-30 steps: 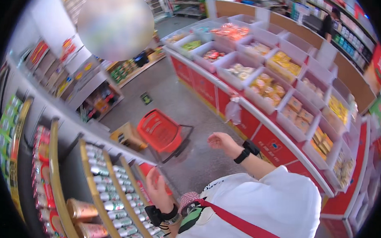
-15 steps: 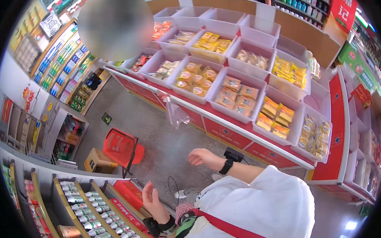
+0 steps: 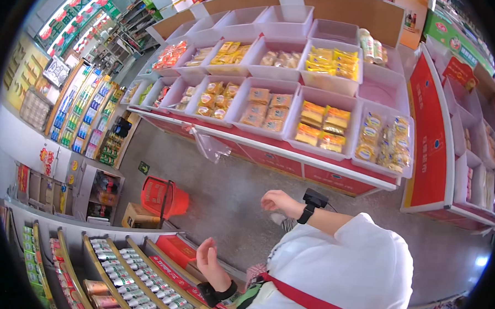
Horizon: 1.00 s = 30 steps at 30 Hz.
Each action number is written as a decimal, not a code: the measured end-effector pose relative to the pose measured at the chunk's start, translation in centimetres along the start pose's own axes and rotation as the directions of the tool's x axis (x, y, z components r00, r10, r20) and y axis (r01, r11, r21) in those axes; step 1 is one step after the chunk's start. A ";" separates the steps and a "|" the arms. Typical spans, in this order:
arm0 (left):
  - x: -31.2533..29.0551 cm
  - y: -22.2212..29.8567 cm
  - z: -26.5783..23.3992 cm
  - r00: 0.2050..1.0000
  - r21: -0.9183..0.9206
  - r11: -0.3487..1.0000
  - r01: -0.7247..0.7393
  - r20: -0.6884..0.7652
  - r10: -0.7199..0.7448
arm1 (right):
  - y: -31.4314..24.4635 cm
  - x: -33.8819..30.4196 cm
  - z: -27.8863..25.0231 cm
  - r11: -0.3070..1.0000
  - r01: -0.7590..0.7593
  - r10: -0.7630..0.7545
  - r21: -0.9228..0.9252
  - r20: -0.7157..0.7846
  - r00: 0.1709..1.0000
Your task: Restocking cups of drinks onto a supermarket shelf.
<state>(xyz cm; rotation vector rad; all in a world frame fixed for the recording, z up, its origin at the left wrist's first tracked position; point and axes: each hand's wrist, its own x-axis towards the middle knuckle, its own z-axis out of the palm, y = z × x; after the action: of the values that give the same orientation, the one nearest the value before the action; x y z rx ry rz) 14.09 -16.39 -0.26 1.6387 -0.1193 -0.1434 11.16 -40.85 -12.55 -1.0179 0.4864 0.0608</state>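
My left hand (image 3: 214, 267) is raised beside the slanted shelf of white bottles (image 3: 121, 279), with a black band at the wrist. Its thumb and fingers are apart and hold nothing. Over the grey floor, between that shelf and the red display stand, hovers my right hand (image 3: 280, 203), fingers loosely bent and empty. A black wristband (image 3: 307, 214) with a small black device (image 3: 315, 198) sits on that arm. Neither hand touches any goods. The red shopping basket (image 3: 175, 201) with a black handle stands on the floor to the left.
Ahead, a red stand (image 3: 269, 160) carries clear bins of packaged snacks, including yellow packs (image 3: 321, 124). A plastic bag (image 3: 210, 146) hangs from its front edge. Another red stand (image 3: 434, 124) rises at the right. A cardboard box (image 3: 139, 216) lies by the basket.
The view has turned to the right, and the bins now sit further left. A blurred round patch at the upper left is gone. Both hands stay empty and raised.
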 end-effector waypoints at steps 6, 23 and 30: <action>-9.5 -2.3 2.8 0.986 -0.137 0.982 0.126 -0.089 -0.139 | 3.5 -11.1 -3.1 0.992 -0.095 0.096 -0.083 0.000 0.995; -24.0 0.8 24.7 0.999 -0.169 0.985 0.027 -0.029 -0.032 | -2.3 -24.6 -21.8 0.984 0.016 0.018 -0.177 0.189 0.982; -29.0 -0.7 38.3 0.981 -0.279 0.941 0.192 0.063 -0.182 | -5.3 -29.0 -35.7 0.948 -0.085 0.131 -0.308 0.131 0.983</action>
<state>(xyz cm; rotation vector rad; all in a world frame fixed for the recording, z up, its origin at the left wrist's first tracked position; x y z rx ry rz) -20.80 -49.22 -3.04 1.3575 0.0297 -0.3220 -26.19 -68.14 -11.52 -1.2747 0.4019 0.3159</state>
